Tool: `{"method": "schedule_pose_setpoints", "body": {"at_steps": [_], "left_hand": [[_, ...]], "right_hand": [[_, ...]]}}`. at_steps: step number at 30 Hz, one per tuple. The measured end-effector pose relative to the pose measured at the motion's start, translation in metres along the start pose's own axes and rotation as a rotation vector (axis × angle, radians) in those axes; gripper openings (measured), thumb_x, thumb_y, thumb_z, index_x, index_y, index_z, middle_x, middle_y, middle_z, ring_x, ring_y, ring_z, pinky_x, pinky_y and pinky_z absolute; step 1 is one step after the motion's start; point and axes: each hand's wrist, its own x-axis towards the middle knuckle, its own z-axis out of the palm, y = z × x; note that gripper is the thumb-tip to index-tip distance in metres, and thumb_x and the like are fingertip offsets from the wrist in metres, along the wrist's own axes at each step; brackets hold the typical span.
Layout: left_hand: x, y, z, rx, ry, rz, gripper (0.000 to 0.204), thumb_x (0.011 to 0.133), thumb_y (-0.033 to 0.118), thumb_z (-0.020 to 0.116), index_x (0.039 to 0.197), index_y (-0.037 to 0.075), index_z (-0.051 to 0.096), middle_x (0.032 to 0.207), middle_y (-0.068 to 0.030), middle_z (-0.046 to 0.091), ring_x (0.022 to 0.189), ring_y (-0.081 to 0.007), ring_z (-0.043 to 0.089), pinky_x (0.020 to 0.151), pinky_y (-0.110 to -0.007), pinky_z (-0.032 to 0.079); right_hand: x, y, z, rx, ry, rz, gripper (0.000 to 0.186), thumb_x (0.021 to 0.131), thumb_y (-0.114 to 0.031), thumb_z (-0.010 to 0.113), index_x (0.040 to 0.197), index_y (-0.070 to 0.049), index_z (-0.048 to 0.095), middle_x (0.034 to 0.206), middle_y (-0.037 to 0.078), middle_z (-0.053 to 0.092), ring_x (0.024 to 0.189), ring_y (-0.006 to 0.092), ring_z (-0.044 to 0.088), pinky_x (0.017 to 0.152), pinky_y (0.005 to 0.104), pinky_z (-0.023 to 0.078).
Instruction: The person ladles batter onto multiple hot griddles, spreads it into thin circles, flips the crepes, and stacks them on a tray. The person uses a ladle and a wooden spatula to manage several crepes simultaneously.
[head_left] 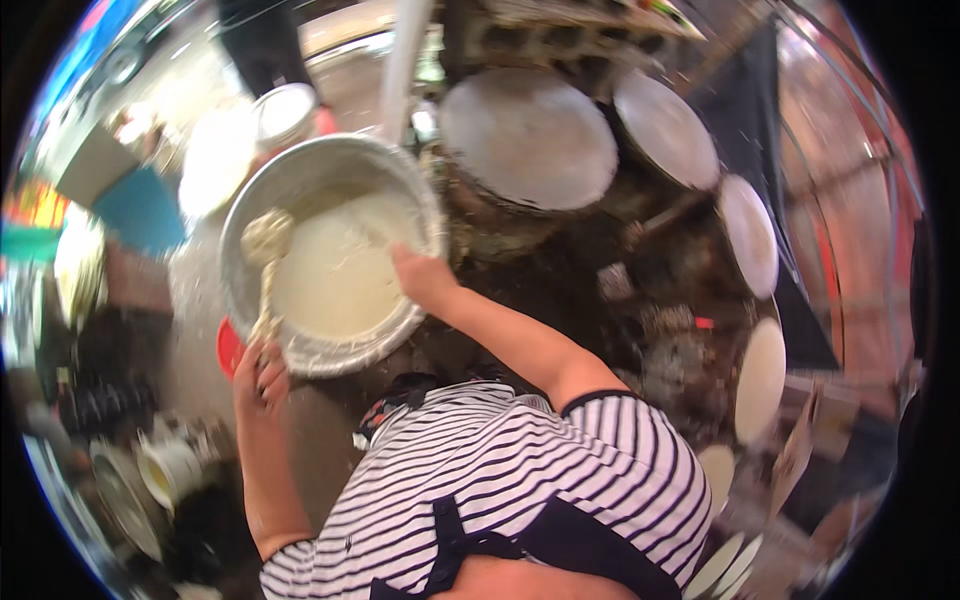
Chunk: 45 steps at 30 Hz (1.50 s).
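A large metal basin (375, 352) stands in front of me, with pale, creamy batter (340, 270) in its bottom. My left hand (262, 375) is closed around the handle of a ladle (268, 240) at the basin's left side. Thick batter coats the ladle's round head and shaft. My right hand (428, 278) reaches over the basin's right rim, its fingers curled together above the batter. A faint pale streak runs from these fingers, but blur hides what they hold. A red rounded thing (229, 346) shows beside the basin, near my left hand.
Round pale griddle-like discs (530, 138) curve along the far and right side. A white-lidded bucket (285, 112) stands beyond the basin, near a person's dark-clothed legs (262, 45). A cream bucket (168, 472) lies at the lower left; a blue panel (142, 210) is at the left.
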Motion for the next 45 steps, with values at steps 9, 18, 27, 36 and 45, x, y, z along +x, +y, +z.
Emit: {"method": "schedule_pose_setpoints", "body": {"at_steps": [9,18,27,36,45], "left_hand": [[0.005,-0.008,0.076,0.419,0.060,0.018,0.023,0.094,0.018,0.040,0.106,0.000,0.048,0.077,-0.0083,0.057,0.035,-0.0060,0.030,0.023,-0.019,0.024],[0.088,-0.166,0.280,0.889,-0.059,-0.118,0.027,0.092,0.025,0.047,0.106,0.001,0.050,0.075,-0.0018,0.051,0.041,-0.0022,0.030,0.026,-0.016,0.020],[0.231,-0.478,0.506,0.788,-0.467,-0.836,0.026,0.095,0.027,0.040,0.083,0.004,0.044,0.048,0.0028,0.032,0.033,-0.0053,0.025,0.027,-0.019,0.021],[0.302,-0.689,0.637,0.952,-0.658,-1.259,0.026,0.096,0.028,0.038,0.083,0.006,0.043,0.050,0.0021,0.035,0.034,-0.0067,0.028,0.028,-0.020,0.023],[0.360,-0.798,0.657,1.538,-0.941,-0.992,0.022,0.092,0.022,0.046,0.078,0.005,0.047,0.048,0.0031,0.036,0.032,-0.0061,0.028,0.028,-0.019,0.020]], "right_hand": [[-0.138,0.066,-0.070,0.445,-0.075,0.373,0.019,0.093,-0.024,0.041,0.093,-0.005,0.043,0.065,0.017,0.057,0.058,0.0367,0.056,0.057,0.0465,0.045],[-0.285,0.200,-0.181,1.223,0.875,0.762,0.013,0.096,-0.017,0.037,0.097,-0.006,0.043,0.060,0.003,0.050,0.042,0.0084,0.044,0.039,0.0231,0.037],[-0.458,0.440,-0.284,0.835,1.239,1.112,0.021,0.093,-0.013,0.033,0.109,0.000,0.038,0.066,0.008,0.054,0.047,0.0156,0.052,0.040,0.0292,0.043],[-0.505,0.492,-0.343,0.933,1.389,1.249,0.010,0.092,-0.010,0.033,0.097,-0.001,0.034,0.066,0.009,0.051,0.039,0.0165,0.047,0.033,0.0308,0.039],[-0.490,0.470,-0.337,1.128,1.542,1.254,0.008,0.092,-0.012,0.034,0.090,-0.006,0.039,0.061,0.004,0.049,0.037,0.0113,0.042,0.032,0.0268,0.034]]}}
